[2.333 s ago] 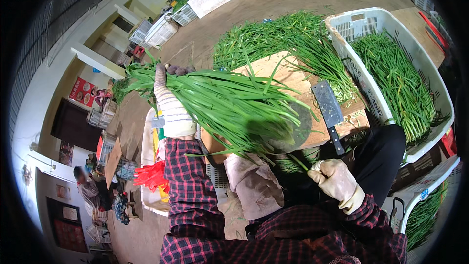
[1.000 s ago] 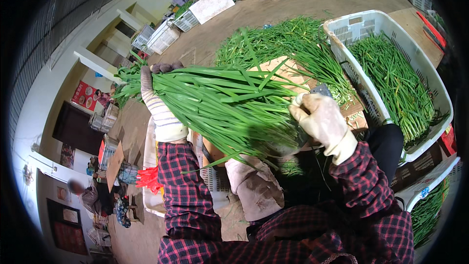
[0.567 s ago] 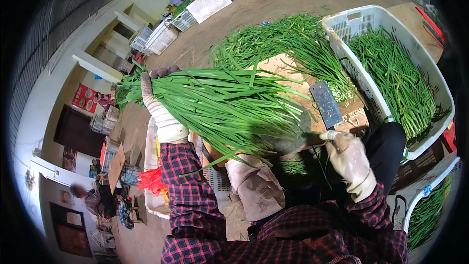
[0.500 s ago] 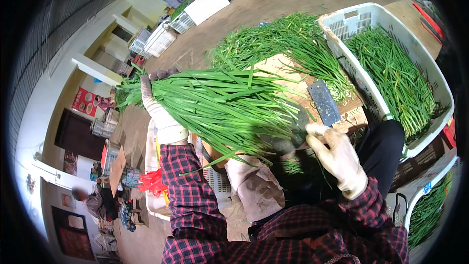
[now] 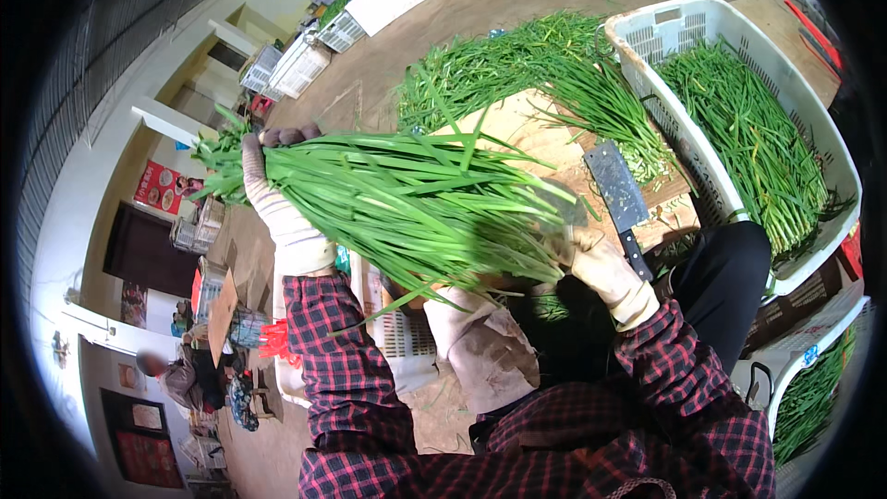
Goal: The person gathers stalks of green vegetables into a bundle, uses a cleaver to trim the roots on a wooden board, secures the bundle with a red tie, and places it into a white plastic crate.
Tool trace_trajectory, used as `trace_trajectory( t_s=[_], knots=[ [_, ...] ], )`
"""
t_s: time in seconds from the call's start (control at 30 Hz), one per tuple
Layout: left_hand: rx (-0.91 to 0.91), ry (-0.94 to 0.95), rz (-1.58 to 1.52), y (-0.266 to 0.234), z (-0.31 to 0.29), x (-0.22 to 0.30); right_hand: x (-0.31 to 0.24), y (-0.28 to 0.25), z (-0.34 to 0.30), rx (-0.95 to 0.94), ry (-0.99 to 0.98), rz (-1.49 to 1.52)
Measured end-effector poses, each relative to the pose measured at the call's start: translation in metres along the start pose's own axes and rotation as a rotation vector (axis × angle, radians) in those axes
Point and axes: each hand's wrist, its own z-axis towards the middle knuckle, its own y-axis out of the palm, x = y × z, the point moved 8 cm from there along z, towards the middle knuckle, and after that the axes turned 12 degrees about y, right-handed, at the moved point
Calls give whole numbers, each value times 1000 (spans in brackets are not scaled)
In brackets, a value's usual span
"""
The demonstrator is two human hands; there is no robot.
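Observation:
A large bunch of green garlic chives (image 5: 397,189) lies across in front of me, leaf tips to the left and pale stem ends to the right. My left hand (image 5: 268,171), in a grey and white glove, is wrapped round the leafy end. My right hand (image 5: 608,273), in a pale glove, is at the stem ends; its fingertips are blurred, so their grip does not show. Just beyond it a cleaver (image 5: 617,187) with a black handle rests on the wooden board (image 5: 517,129), among small green trimmings. Part of the board is hidden under the bunch.
More chives (image 5: 517,65) are heaped behind the board. A white plastic basket (image 5: 637,92) of chives stands at the right, another crate (image 5: 785,365) below it. Red plastic bags (image 5: 277,340) lie left of my forearm. Other people sit among crates farther off.
My left hand has moved slightly left with the chives. My right hand has shifted left from beside the cleaver to the stem ends, leaving the handle in plain sight.

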Motion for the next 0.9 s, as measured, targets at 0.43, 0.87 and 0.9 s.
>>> trace_trajectory(
  t_s=[0.43,0.87,0.9],
  knots=[
    [109,130,349,-29,44,-16,67,-1,-47,-296,293,-1437],
    [-62,-438,318,-24,-49,-122,47,16,-26,-288,148,-834],
    [-26,-444,346,-23,-63,-115,37,0,-28,-169,96,-794]
  ],
)
